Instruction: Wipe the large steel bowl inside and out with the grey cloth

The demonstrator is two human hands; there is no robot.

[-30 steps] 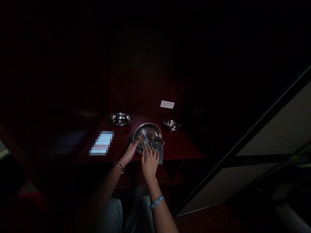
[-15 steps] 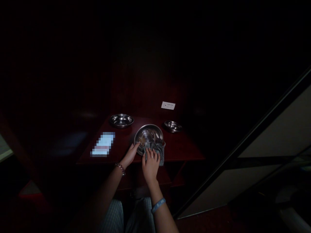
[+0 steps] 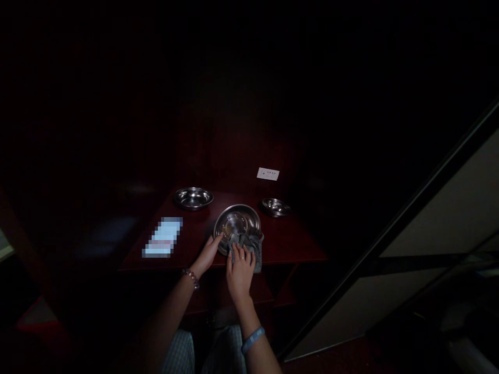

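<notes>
A shiny round metal bowl (image 3: 234, 223) is tilted toward me at the front of the dark red table. My left hand (image 3: 208, 254) grips its lower left rim, thumb on the inside and the other fingers hidden beneath. Under my right hand (image 3: 239, 270) is a grey cloth (image 3: 255, 248), pressed against the bowl's lower right inside and hanging over its rim. The fingers of that hand lie bent over the cloth.
A second metal bowl (image 3: 194, 198) stands at the table's back left, and a smaller metal bowl (image 3: 275, 206) at the back right. A blurred bright rectangle (image 3: 162, 238) lies on the left of the table (image 3: 292, 244). A white socket plate (image 3: 268, 174) is on the wall behind.
The whole view has shifted slightly, so the table and bowls appear a little lower. Both hands keep their places on the bowl and the cloth.
</notes>
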